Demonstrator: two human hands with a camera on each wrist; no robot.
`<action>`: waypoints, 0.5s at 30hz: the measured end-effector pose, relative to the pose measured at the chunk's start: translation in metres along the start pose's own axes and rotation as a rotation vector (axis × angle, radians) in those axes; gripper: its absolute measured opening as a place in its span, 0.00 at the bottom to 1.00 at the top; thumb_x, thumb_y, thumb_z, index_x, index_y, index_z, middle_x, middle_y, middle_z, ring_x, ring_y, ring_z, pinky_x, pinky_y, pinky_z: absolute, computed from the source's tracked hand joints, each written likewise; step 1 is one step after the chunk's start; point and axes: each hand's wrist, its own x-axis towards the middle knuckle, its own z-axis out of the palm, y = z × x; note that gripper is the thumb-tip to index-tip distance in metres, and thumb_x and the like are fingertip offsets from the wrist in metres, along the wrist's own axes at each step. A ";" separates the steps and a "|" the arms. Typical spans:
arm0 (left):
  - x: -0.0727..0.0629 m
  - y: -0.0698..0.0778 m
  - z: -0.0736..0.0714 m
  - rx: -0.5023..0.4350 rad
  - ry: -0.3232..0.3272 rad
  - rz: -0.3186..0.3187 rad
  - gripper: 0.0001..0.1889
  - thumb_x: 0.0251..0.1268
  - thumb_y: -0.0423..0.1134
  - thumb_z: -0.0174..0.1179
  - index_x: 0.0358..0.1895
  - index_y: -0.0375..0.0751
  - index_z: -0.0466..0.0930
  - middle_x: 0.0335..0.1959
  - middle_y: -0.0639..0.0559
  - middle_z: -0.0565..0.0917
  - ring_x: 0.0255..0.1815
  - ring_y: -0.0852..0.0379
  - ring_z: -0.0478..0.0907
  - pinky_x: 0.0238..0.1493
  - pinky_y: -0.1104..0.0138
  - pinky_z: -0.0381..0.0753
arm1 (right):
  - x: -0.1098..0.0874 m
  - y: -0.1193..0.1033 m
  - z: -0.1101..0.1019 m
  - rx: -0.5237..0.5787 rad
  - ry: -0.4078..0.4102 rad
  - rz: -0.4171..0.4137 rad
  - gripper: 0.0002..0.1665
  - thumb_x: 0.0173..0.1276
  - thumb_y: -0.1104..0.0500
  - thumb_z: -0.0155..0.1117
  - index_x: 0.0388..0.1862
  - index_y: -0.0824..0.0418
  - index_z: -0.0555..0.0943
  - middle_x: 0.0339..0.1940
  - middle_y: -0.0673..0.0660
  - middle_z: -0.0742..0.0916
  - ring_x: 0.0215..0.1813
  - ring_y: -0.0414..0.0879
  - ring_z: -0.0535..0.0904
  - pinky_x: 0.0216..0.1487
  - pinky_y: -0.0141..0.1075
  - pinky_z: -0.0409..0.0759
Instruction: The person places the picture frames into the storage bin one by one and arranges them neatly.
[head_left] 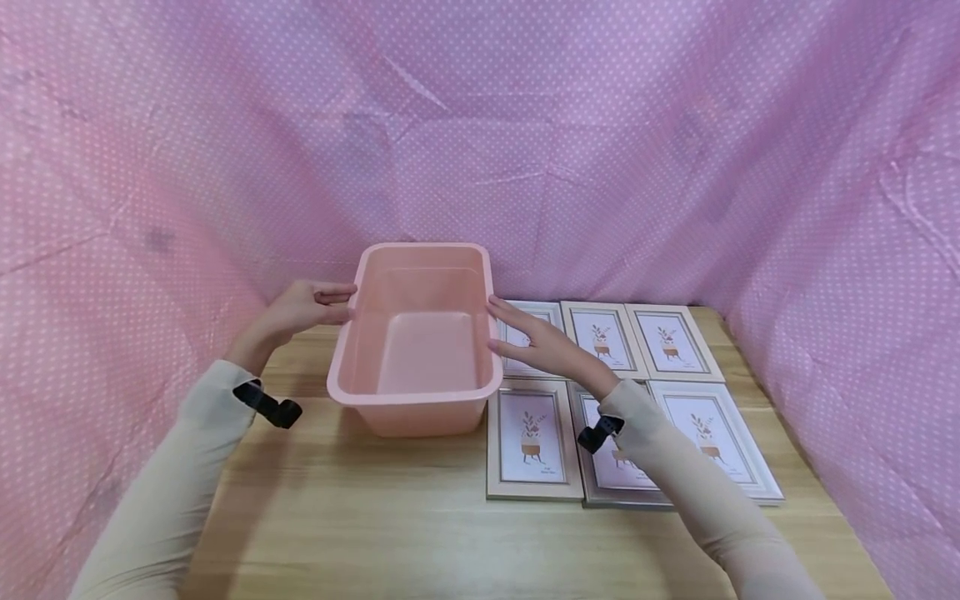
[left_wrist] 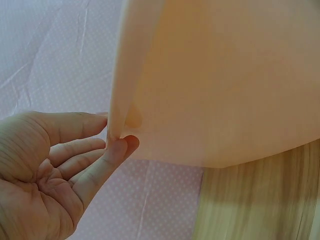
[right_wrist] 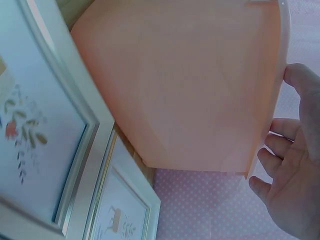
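The left hand (head_left: 294, 310), partly open, grips the left rim of the pink tub (head_left: 420, 414) with thumb and fingertips, while the right hand (head_left: 546, 346), fingers spread, holds its right rim. The tub is left of six picture frames (head_left: 531, 429) laid in two rows on the table (head_left: 360, 517). Positioning the tub appears unfinished, with both hands on it; whether its base fully rests I cannot tell.

Head cam on the person: forward and down over the tabletop (head_left: 360, 517), wide, tub (head_left: 420, 417) mid-frame. Left wrist cam: close in, left hand (left_wrist: 55, 185) lower left, tub upper right. Right wrist cam: close too, right hand (right_wrist: 297, 170) right edge, picture frames (right_wrist: 45, 120) left, shared with head view. Tub's in all three.
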 end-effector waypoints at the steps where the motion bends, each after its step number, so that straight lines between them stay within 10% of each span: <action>1: -0.001 0.001 0.001 0.012 0.001 0.001 0.32 0.71 0.36 0.63 0.74 0.28 0.65 0.71 0.31 0.70 0.48 0.73 0.83 0.52 0.75 0.84 | -0.001 0.001 -0.001 0.003 0.001 0.002 0.44 0.75 0.36 0.58 0.83 0.46 0.57 0.85 0.44 0.57 0.85 0.46 0.50 0.83 0.52 0.53; 15: 0.000 -0.001 0.013 0.013 -0.005 0.046 0.32 0.72 0.36 0.62 0.75 0.30 0.64 0.72 0.32 0.71 0.50 0.74 0.81 0.51 0.82 0.79 | -0.012 0.007 -0.006 -0.018 0.000 -0.022 0.44 0.75 0.38 0.59 0.84 0.47 0.56 0.85 0.47 0.57 0.85 0.49 0.51 0.82 0.55 0.55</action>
